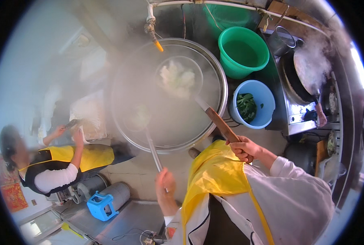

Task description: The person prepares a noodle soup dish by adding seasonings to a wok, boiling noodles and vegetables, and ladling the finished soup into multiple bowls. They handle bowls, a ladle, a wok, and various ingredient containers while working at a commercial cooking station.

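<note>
Steam rises from a large round metal pot (224, 92) in front of me. My right hand (244, 149) grips the wooden handle (221, 124) of a wide round strainer (200, 72), which lies over the pot. A heap of pale, whitish food (177, 78) rests in it, blurred by steam. Lower down, my left hand (166, 185) is closed around the metal handle (153, 150) of a second round utensil. Its head (137, 118) is inside the pot's left side, and steam hides whether it is a ladle or a strainer.
A yellow-tipped tap (158, 46) hangs over the pot's far rim. Right of it stand a green bucket (243, 50) and a blue bucket (269, 101) holding leafy greens (246, 107). Beyond them a wok (292, 79) steams on a stove. At left, another person (75, 159) works at a board (88, 116).
</note>
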{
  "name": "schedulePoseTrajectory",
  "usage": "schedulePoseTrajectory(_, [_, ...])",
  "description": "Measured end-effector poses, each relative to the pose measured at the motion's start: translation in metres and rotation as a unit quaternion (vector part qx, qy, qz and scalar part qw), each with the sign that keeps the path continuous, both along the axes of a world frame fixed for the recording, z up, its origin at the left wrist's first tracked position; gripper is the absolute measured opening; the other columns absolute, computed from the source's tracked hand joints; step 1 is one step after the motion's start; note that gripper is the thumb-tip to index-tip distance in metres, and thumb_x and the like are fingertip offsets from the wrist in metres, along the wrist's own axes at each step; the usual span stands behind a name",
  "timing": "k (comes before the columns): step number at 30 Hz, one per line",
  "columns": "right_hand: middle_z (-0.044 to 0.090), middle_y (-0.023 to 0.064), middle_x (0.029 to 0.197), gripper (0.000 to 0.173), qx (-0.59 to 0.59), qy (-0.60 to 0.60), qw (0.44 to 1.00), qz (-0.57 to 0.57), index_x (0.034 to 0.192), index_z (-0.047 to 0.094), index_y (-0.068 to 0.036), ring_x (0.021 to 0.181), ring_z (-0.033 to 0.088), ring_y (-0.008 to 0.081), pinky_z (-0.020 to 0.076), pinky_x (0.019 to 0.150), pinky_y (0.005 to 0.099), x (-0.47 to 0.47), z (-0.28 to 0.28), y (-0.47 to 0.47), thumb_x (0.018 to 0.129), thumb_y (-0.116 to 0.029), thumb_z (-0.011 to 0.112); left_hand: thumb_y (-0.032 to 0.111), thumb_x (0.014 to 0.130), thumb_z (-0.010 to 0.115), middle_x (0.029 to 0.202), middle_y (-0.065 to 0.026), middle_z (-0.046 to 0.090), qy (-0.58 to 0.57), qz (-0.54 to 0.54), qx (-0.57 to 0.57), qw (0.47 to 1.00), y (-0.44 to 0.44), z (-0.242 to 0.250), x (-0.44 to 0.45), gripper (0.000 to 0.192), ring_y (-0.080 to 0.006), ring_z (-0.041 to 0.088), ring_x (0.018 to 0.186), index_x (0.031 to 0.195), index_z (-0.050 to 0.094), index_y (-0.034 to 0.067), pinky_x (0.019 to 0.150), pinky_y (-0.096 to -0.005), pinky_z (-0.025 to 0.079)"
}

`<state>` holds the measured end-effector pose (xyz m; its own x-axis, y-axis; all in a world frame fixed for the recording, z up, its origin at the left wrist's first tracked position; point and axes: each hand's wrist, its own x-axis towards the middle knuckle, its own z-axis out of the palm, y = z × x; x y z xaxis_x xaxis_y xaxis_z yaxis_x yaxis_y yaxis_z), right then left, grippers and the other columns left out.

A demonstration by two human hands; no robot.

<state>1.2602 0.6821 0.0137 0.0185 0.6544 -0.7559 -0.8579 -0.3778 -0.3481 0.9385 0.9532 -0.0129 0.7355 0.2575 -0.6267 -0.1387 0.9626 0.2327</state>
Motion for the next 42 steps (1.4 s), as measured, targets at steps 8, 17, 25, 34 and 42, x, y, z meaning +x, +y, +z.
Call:
schedulePoseTrajectory(8, [0.04, -0.0035, 0.069, 0.027, 0.018, -0.086, 0.996, 0.018, 0.127, 0.052, -0.006, 0.048, 0.038, 0.0071, 0.0326, 0.043, 0.0267, -0.046, 0.045, -0.023, 0.103, -0.007, 0.063, 0.01, 0.104, 0.065, 0.059, 0.009, 0.039, 0.196, -0.027, 0.158, 0.968, 0.003, -0.019, 0.008, 0.019, -0.0046, 0.037, 0.041, 0.091, 0.052, 0.016, 0.036, -0.0244, 0.023])
schedulePoseTrajectory(17, [0.063, 0.0126, 0.081, 0.033, -0.036, -0.483, 0.855, 0.185, 0.126, 0.058, 0.001, 0.07, 0.062, 0.0232, 0.051, 0.064, 0.0382, -0.072, 0.062, 0.002, 0.097, -0.011, 0.068, 0.011, 0.104, 0.063, 0.064, 0.0059, 0.039, 0.154, -0.074, 0.129, 0.977, -0.008, -0.032, 0.036, 0.017, -0.0053, 0.035, 0.045, 0.1, 0.047, 0.014, 0.037, -0.0251, 0.027])
schedulePoseTrajectory(25, [0.07, 0.031, 0.094, 0.04, -0.083, -0.653, 0.715, 0.236, 0.128, 0.057, 0.003, 0.079, 0.07, 0.0461, 0.0561, 0.073, 0.0488, -0.077, 0.069, 0.022, 0.092, -0.011, 0.072, 0.008, 0.107, 0.057, 0.062, 0.0065, 0.036, 0.089, -0.014, 0.045, 0.995, -0.004, -0.021, 0.076, 0.021, -0.005, 0.034, 0.045, 0.091, 0.045, 0.014, 0.037, -0.024, 0.026])
schedulePoseTrajectory(34, [0.067, 0.0273, 0.089, 0.044, -0.073, -0.71, 0.667, 0.215, 0.131, 0.059, 0.003, 0.074, 0.067, 0.042, 0.0531, 0.069, 0.0457, -0.054, 0.059, 0.029, 0.09, -0.005, 0.072, 0.009, 0.108, 0.055, 0.061, 0.0073, 0.036, -0.009, -0.019, 0.012, 1.0, 0.006, -0.036, 0.08, 0.024, -0.0045, 0.034, 0.043, 0.086, 0.046, 0.015, 0.036, -0.0225, 0.027])
schedulePoseTrajectory(42, [0.07, 0.0298, 0.095, 0.034, -0.188, -0.759, 0.568, 0.257, 0.124, 0.058, 0.003, 0.094, 0.07, 0.0513, 0.0564, 0.079, 0.0563, 0.075, 0.0, 0.1, 0.093, -0.007, 0.063, 0.007, 0.108, 0.055, 0.062, 0.0075, 0.036, 0.02, -0.003, 0.023, 1.0, 0.006, -0.022, 0.074, 0.012, -0.0036, 0.035, 0.043, 0.097, 0.053, 0.012, 0.033, -0.0222, 0.026])
